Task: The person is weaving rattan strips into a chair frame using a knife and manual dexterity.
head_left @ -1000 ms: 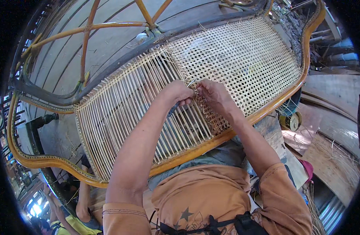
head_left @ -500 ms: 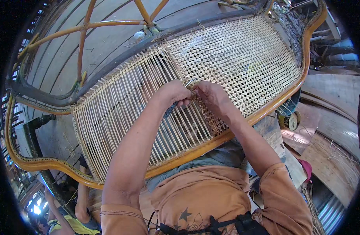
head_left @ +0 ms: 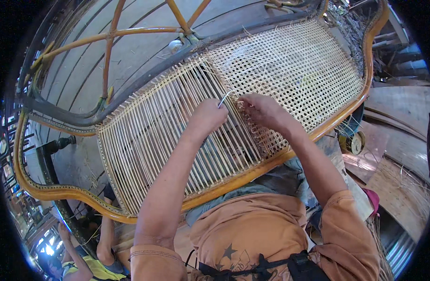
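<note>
A curved wooden frame lies across my lap with a cane panel in it. On its right part the cane is a finished-looking open mesh; on the left, parallel cane strands run from the far rail to the near one. My left hand is closed around a tool whose thin, curved metal tip points at the mesh's edge. Its handle is hidden in the fist. Just to the right, my right hand has its fingers pinched at that edge; what they hold is too small to make out.
Bent rattan poles rise beyond the frame at the far left. A round tin and wooden boards lie to the right. At the lower left another person in yellow sits close by.
My hands have drawn slightly apart, and more of the metal tip shows between them. The whole view has shifted a little, with the frame now farther right in it.
</note>
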The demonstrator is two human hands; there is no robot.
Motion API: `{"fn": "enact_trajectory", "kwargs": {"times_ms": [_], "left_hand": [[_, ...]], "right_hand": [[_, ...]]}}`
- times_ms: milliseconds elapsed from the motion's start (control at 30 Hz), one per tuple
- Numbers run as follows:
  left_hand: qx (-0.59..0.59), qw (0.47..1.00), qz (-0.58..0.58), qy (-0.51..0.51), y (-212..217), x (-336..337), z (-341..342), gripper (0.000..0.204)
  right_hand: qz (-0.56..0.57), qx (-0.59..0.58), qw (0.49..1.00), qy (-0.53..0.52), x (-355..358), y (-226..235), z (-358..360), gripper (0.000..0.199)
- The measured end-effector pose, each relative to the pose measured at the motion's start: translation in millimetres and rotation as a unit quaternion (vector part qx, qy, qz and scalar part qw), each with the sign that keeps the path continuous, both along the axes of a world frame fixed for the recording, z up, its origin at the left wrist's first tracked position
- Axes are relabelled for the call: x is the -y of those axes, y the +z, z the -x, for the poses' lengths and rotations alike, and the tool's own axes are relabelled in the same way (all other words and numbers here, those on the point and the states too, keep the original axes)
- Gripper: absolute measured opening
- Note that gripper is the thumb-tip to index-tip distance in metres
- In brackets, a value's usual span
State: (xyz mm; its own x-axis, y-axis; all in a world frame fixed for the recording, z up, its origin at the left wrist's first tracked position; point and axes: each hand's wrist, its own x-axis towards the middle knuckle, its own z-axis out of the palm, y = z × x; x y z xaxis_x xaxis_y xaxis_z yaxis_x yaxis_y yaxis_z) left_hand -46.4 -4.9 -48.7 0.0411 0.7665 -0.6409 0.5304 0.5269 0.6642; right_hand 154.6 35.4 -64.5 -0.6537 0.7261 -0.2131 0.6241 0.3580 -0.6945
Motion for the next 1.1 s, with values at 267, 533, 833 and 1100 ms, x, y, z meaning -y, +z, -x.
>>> {"fn": "enact_trajectory", "kwargs": {"times_ms": [267,533,833,1100], "left_hand": [[-0.068,0.994,-0.086,0.012,16,6,-28,0.022],[-0.101,0.988,-0.115,-0.015,21,3,-38,0.025],[-0.163,0.971,-0.163,-0.063,17,14,-43,0.021],[-0.181,0.949,-0.229,-0.114,1,9,-38,0.015]], "right_hand": [[0.222,0.104,0.960,-0.138,-18,22,7,0.018],[0.193,0.191,0.958,-0.093,-28,16,18,0.017],[0.172,0.196,0.959,-0.113,-21,51,30,0.018],[0.298,0.219,0.920,-0.129,-33,33,32,0.015]]}}
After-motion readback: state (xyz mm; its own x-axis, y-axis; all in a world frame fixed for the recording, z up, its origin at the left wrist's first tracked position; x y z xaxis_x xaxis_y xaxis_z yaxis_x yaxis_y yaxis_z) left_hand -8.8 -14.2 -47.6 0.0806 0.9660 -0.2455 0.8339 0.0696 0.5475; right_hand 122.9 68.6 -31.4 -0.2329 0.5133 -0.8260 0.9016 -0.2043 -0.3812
